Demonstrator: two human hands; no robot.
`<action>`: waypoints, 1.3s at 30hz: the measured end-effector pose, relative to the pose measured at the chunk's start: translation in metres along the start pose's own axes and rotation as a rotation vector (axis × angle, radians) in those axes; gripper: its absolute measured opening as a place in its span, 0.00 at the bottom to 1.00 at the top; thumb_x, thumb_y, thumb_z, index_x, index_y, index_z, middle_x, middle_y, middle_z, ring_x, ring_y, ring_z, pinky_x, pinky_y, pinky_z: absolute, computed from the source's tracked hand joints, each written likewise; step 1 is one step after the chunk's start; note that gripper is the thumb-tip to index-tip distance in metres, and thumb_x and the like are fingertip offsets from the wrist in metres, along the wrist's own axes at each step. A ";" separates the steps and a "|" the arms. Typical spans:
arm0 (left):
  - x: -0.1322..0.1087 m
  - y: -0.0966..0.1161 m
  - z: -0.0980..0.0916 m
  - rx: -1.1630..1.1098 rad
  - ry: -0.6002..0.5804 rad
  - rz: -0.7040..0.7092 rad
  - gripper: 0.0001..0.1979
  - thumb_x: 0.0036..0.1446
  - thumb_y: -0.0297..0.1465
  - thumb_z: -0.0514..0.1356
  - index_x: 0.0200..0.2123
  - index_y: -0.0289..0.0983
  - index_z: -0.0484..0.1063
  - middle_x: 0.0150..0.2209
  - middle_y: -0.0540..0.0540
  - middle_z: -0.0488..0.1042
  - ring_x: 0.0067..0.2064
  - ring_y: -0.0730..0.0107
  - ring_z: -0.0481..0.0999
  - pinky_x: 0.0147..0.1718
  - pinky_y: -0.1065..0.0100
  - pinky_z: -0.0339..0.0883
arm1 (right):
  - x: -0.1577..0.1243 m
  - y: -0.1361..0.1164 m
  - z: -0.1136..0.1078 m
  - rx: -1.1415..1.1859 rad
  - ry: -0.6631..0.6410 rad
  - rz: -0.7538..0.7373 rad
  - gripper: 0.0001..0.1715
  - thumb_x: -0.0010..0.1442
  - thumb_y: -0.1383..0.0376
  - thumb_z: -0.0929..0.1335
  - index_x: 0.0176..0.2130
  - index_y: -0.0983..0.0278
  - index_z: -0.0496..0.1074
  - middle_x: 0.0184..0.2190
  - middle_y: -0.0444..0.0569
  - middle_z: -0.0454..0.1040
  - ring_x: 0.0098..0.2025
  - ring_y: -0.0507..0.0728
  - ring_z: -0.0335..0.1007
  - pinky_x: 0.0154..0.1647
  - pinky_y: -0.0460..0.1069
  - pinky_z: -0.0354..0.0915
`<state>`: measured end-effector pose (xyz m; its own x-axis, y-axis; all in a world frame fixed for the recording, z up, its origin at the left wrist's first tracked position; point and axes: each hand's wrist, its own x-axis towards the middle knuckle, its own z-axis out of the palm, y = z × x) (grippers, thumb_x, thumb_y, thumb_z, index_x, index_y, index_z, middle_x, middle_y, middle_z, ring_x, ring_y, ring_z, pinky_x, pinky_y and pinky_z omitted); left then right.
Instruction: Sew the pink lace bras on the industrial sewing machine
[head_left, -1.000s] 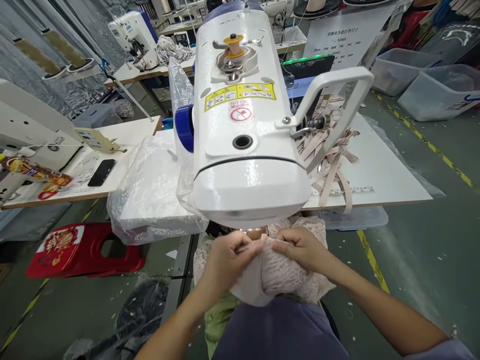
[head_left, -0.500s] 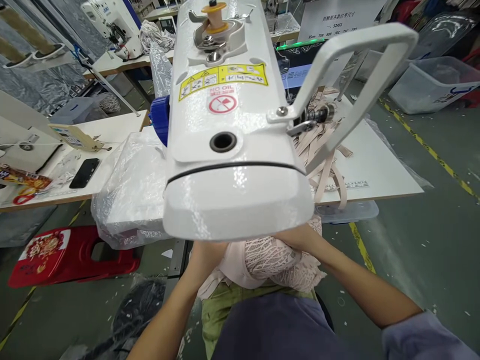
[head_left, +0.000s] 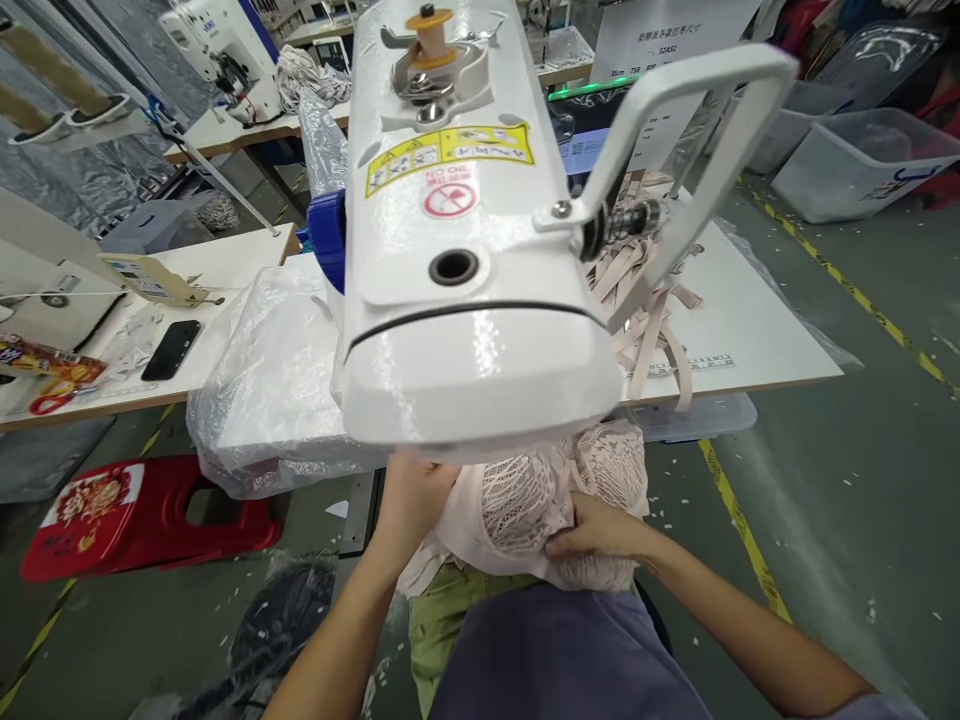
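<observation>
A pale pink lace bra [head_left: 517,505] hangs over my lap, its cups facing up, just below the head of a white sewing machine [head_left: 480,370]. My left hand [head_left: 420,495] is closed on the bra's left edge; the machine head hides some of its upper part. On the right, my right hand [head_left: 596,525] grips the bra near its middle, thumb on top and the other fingers tucked into the fabric. More pale pink cloth bunches beneath the cups.
A white table [head_left: 772,320] on the right bears a pile of pink straps [head_left: 637,290] and a ruler. Plastic film [head_left: 270,390] covers the left table edge. A phone [head_left: 171,350] and orange scissors [head_left: 52,400] lie farther left. A red stool [head_left: 150,515] stands on the floor.
My right hand has come out from beneath the machine head, toward me, and now pinches the bra's middle. More of the lace cups shows. The view has shifted slightly.
</observation>
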<state>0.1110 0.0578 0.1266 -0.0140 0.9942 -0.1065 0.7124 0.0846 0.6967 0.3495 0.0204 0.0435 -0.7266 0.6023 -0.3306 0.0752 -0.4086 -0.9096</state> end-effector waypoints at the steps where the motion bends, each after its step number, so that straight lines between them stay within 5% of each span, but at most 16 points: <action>1: 0.000 0.001 -0.001 -0.014 -0.010 -0.027 0.19 0.47 0.36 0.52 0.14 0.41 0.43 0.13 0.54 0.44 0.21 0.77 0.44 0.19 0.70 0.42 | -0.003 0.003 0.000 0.048 0.032 0.027 0.28 0.44 0.46 0.78 0.38 0.62 0.77 0.31 0.46 0.76 0.39 0.60 0.72 0.52 0.56 0.66; 4: -0.001 0.008 -0.001 -0.094 -0.018 -0.060 0.22 0.47 0.38 0.52 0.15 0.42 0.37 0.13 0.55 0.39 0.20 0.78 0.38 0.19 0.68 0.35 | -0.010 0.013 -0.004 0.172 0.144 0.114 0.25 0.41 0.49 0.79 0.26 0.63 0.72 0.19 0.38 0.64 0.22 0.50 0.56 0.28 0.46 0.60; 6: -0.001 0.011 0.000 -0.138 -0.025 -0.064 0.24 0.48 0.39 0.53 0.14 0.42 0.37 0.12 0.55 0.38 0.19 0.80 0.37 0.18 0.67 0.34 | -0.015 0.020 -0.007 0.198 0.195 0.151 0.27 0.40 0.48 0.79 0.23 0.64 0.70 0.16 0.36 0.59 0.20 0.47 0.47 0.22 0.45 0.50; 12: 0.001 0.001 0.003 -0.143 -0.023 -0.008 0.25 0.54 0.39 0.54 0.14 0.42 0.43 0.11 0.56 0.42 0.15 0.79 0.41 0.17 0.68 0.37 | -0.031 0.007 -0.007 0.307 0.257 0.073 0.27 0.43 0.46 0.79 0.24 0.65 0.71 0.22 0.43 0.68 0.26 0.51 0.62 0.32 0.46 0.63; 16: -0.008 -0.003 -0.002 0.013 0.142 0.108 0.12 0.58 0.36 0.55 0.23 0.41 0.63 0.20 0.50 0.63 0.21 0.72 0.59 0.19 0.70 0.52 | -0.041 -0.006 -0.008 0.333 0.278 -0.030 0.28 0.50 0.42 0.75 0.26 0.64 0.73 0.24 0.46 0.73 0.28 0.53 0.68 0.36 0.49 0.67; 19: -0.030 0.013 -0.002 0.095 0.349 0.335 0.07 0.63 0.34 0.53 0.38 0.39 0.68 0.31 0.45 0.72 0.31 0.66 0.72 0.26 0.69 0.64 | -0.048 -0.010 -0.011 0.288 0.263 -0.082 0.29 0.54 0.41 0.72 0.28 0.64 0.74 0.24 0.47 0.74 0.26 0.53 0.69 0.36 0.49 0.68; 21: -0.050 0.032 0.001 0.091 0.420 0.617 0.07 0.64 0.32 0.52 0.43 0.40 0.67 0.36 0.43 0.75 0.39 0.65 0.76 0.35 0.67 0.70 | -0.052 -0.018 -0.009 0.188 0.242 -0.119 0.29 0.56 0.41 0.70 0.27 0.65 0.73 0.24 0.47 0.73 0.26 0.53 0.69 0.33 0.47 0.67; 25: -0.082 0.061 0.014 0.132 0.283 1.103 0.12 0.62 0.35 0.58 0.48 0.40 0.69 0.46 0.42 0.78 0.55 0.61 0.73 0.59 0.59 0.62 | -0.057 -0.058 0.007 -0.230 0.002 -0.260 0.24 0.65 0.49 0.65 0.30 0.64 0.75 0.25 0.46 0.74 0.29 0.53 0.70 0.35 0.47 0.66; 28: -0.086 0.054 0.024 0.161 -0.104 0.955 0.23 0.55 0.46 0.65 0.48 0.38 0.70 0.42 0.43 0.80 0.48 0.58 0.77 0.55 0.59 0.65 | -0.058 -0.088 0.023 -0.546 -0.216 -0.303 0.20 0.69 0.57 0.61 0.36 0.62 0.77 0.29 0.46 0.76 0.32 0.53 0.70 0.39 0.46 0.65; 31: -0.073 0.039 0.025 0.123 -0.417 0.558 0.14 0.56 0.44 0.63 0.31 0.39 0.69 0.25 0.51 0.74 0.28 0.70 0.72 0.29 0.70 0.64 | -0.057 -0.096 0.029 -0.746 -0.089 -0.296 0.16 0.71 0.61 0.60 0.43 0.60 0.75 0.32 0.46 0.77 0.32 0.53 0.71 0.34 0.45 0.61; 35: -0.051 0.035 0.015 0.017 -0.403 0.378 0.19 0.64 0.37 0.54 0.21 0.38 0.58 0.18 0.55 0.61 0.21 0.77 0.59 0.22 0.70 0.47 | -0.048 -0.088 0.022 -0.838 0.225 -0.264 0.13 0.70 0.64 0.60 0.45 0.60 0.72 0.27 0.43 0.74 0.28 0.52 0.68 0.30 0.45 0.57; 39: -0.036 0.036 0.007 0.035 -0.293 0.389 0.23 0.66 0.39 0.52 0.19 0.37 0.55 0.17 0.54 0.56 0.21 0.77 0.56 0.24 0.69 0.45 | -0.030 -0.092 0.009 -0.880 0.255 -0.364 0.18 0.70 0.61 0.61 0.28 0.63 0.68 0.23 0.44 0.70 0.27 0.52 0.64 0.29 0.46 0.54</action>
<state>0.1425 0.0251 0.1506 0.4523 0.8909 -0.0414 0.6488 -0.2968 0.7007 0.3587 0.0335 0.1392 -0.6450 0.7621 0.0560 0.4326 0.4245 -0.7954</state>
